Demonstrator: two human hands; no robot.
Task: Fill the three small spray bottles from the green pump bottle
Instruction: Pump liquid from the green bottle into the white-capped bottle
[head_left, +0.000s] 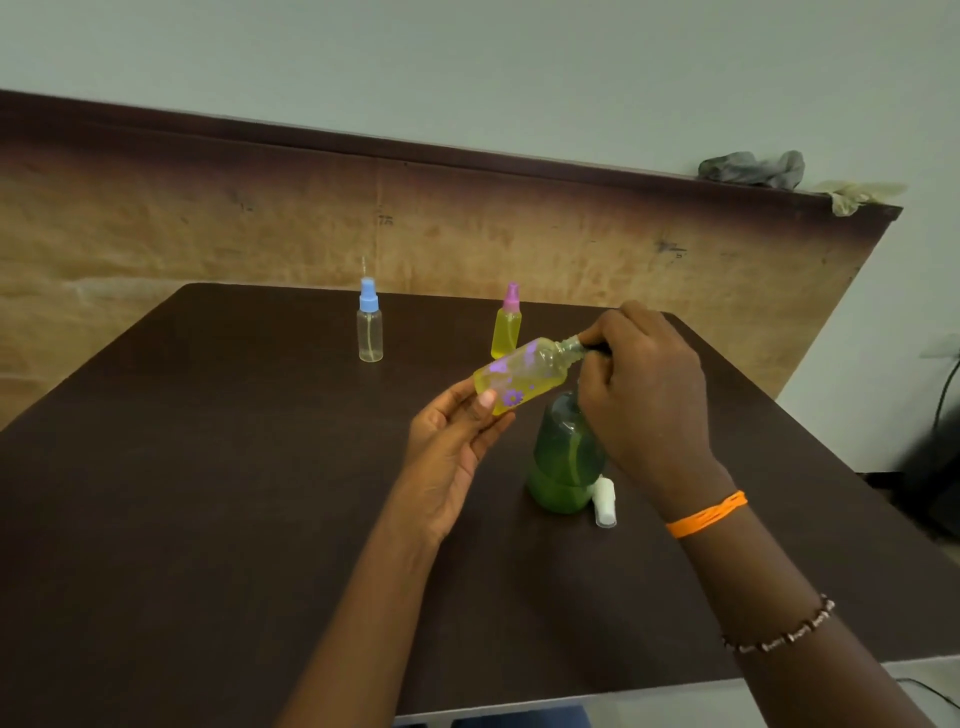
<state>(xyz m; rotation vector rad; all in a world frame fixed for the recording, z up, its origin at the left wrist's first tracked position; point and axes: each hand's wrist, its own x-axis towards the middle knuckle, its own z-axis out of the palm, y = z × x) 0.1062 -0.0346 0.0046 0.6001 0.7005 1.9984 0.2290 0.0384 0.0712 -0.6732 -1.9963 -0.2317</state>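
around the scene: dark brown counter pushed up to a worn tan board with a dark top edge, couple of crumpled rags sitting up on that edge at the far right
loose bit: white spray cap lying on its side on the counter, just right of the green bottle's base
blue-cap bottle: upright at the back left, clear, looks pretty much empty, cap on
pink-cap bottle: upright at the back middle, yellow liquid nearly up to the neck, cap on, its lower part sits behind the tilted bottle
what's blocking stuff: the right hand covers the whole pump head of the green pump bottle, so you only see the green body standing on the counter near the middle right
flower bottle: small clear one with purple flower prints, yellowish liquid inside, held off the counter and tilted so the open neck points up right toward the pump spout
left hand: gripping the bottom end of the flower bottle, thumb across the front, fingers behind
right hand: fingers curled down over the pump top, fingertips right by the flower bottle's neck
wrist stuff: orange band and a beaded bracelet on the right arm
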